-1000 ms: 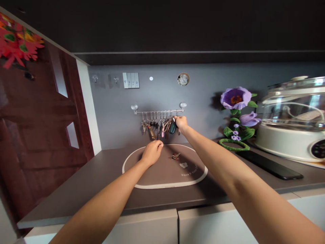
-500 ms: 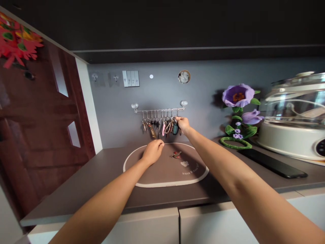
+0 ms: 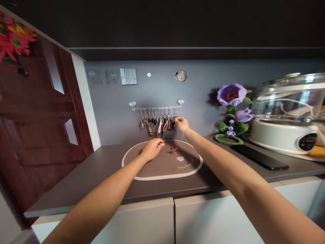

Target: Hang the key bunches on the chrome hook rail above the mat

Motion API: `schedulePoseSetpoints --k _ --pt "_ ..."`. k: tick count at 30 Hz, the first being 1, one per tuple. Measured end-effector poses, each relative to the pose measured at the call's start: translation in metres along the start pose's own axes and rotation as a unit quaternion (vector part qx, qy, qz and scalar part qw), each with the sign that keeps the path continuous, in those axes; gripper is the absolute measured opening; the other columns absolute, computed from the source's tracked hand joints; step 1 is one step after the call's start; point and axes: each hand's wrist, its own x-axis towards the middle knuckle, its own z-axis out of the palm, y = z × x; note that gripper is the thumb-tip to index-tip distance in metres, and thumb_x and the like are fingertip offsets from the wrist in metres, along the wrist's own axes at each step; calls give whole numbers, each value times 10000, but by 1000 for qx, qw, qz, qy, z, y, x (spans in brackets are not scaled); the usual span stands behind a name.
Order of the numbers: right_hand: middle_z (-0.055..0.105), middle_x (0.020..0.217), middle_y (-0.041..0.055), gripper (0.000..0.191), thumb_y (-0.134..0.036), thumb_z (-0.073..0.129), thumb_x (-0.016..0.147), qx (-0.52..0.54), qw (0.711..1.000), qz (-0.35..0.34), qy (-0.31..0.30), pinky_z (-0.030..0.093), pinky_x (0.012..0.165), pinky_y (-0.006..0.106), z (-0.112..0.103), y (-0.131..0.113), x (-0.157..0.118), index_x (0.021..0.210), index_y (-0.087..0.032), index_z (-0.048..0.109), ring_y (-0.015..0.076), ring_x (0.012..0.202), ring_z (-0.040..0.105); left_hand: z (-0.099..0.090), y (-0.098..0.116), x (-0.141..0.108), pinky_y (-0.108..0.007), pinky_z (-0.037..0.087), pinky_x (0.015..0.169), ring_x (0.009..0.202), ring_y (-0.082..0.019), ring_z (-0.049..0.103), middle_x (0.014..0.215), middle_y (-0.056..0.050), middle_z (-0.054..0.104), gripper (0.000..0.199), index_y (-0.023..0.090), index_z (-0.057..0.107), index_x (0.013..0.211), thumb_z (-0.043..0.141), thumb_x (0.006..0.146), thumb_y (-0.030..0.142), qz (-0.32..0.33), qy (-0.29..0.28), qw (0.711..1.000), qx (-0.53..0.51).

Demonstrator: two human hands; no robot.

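A clear rail with hooks (image 3: 157, 109) is fixed to the grey wall, and several bunches of keys (image 3: 152, 121) hang from it. Among them are a pink strap (image 3: 159, 126) and a brown tag (image 3: 149, 128). My right hand (image 3: 182, 126) is raised at the rail's right end, thumb and fingertips pinched together just below the last hook; what they hold is hidden. Low over the brown mat (image 3: 142, 171), my left hand (image 3: 152, 149) has its fingers curled together, and I cannot see anything in them. Right of it, a small bunch of keys (image 3: 173, 151) with red parts lies on the mat.
A purple felt flower (image 3: 231, 95) stands on the counter at the right. Near it lie a black phone (image 3: 261, 157) and a white appliance (image 3: 279, 134) with a clear top. A dark cabinet (image 3: 162, 27) overhangs the counter. Two hooks (image 3: 113, 76) are stuck on the wall.
My right hand has shifted slightly right and down relative to the rail, away from the hanging keys. The left hand stays nearly in place. The whole view has turned a little to the right.
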Motion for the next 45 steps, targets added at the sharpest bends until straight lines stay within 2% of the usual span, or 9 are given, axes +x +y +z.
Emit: schedulePoseSetpoints --k 8,12,18,21,26,31,39,45 --pt "589 716 15 132 -194 550 679 9 993 11 -116 403 659 224 -24 11 -52 794 -130 565 83 633 508 3 2 -1 -265 419 714 758 -148 555 863 -50 631 214 166 607 922 465 791 258 11 -30 999 -8" --pt "585 691 5 140 -216 558 692 -30 986 16 -162 413 639 233 -35 28 -72 807 -136 564 86 600 503 7 4 -2 -270 412 751 823 -157 556 933 -56 629 240 173 605 964 459 795 264 34 -57 998 -8" --pt "629 755 9 129 -192 597 669 -177 957 -85 -214 418 706 254 -36 43 -74 794 -163 613 103 659 539 11 4 -1 -275 403 748 824 -165 554 897 -50 643 230 180 628 922 467 796 285 47 -89 995 1" --pt "632 716 2 125 -188 573 685 -198 946 -109 -232 422 689 254 -31 46 -73 801 -170 618 104 631 543 12 5 -1 -276 397 763 817 -161 555 866 -44 650 203 185 642 889 493 785 275 42 -98 994 3" --pt "620 647 -9 129 -199 568 685 -175 944 -101 -260 418 640 241 -27 49 -73 799 -167 621 105 590 540 14 4 1 -278 389 787 820 -157 554 844 -36 652 179 189 655 806 494 786 264 42 -105 994 4" --pt "628 671 -1 139 -217 574 688 -186 941 -104 -262 408 659 245 -27 46 -72 807 -168 628 109 610 535 13 1 0 -261 398 736 787 -149 551 829 -32 644 171 169 634 773 483 788 249 12 -85 996 -16" --pt "637 822 9 242 -289 532 746 -163 936 -123 -285 391 741 269 -26 40 -73 958 -194 600 126 725 536 8 5 1 -252 388 731 780 -137 517 818 -24 600 168 160 563 801 408 824 221 -11 -19 999 -25" --pt "621 894 23 232 -302 521 755 -121 939 -144 -289 386 823 313 -23 37 -76 946 -187 586 146 825 540 4 7 3 -251 386 723 779 -139 506 802 -27 583 155 158 545 803 403 824 217 -23 41 999 -10"
